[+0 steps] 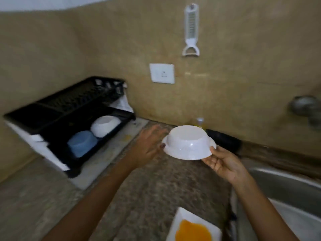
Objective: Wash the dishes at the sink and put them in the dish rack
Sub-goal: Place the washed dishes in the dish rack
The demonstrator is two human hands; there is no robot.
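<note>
A white bowl [189, 145] is held upside down above the counter, between my two hands. My right hand [224, 164] pinches its rim on the right side. My left hand [147, 145] is at its left rim with fingers spread, the thumb touching the edge. The black dish rack [57, 110] stands on the counter at the left. In it lie a white bowl [105, 125] and a blue bowl [81, 143], both upside down. The steel sink [284, 186] is at the right.
A white square plate [184, 216] with an orange smear lies on the speckled counter [147, 188] at the bottom edge. A tap [305, 108] sticks out of the wall at right. A wall socket [162, 73] and a hanging white peeler [191, 30] are on the beige wall.
</note>
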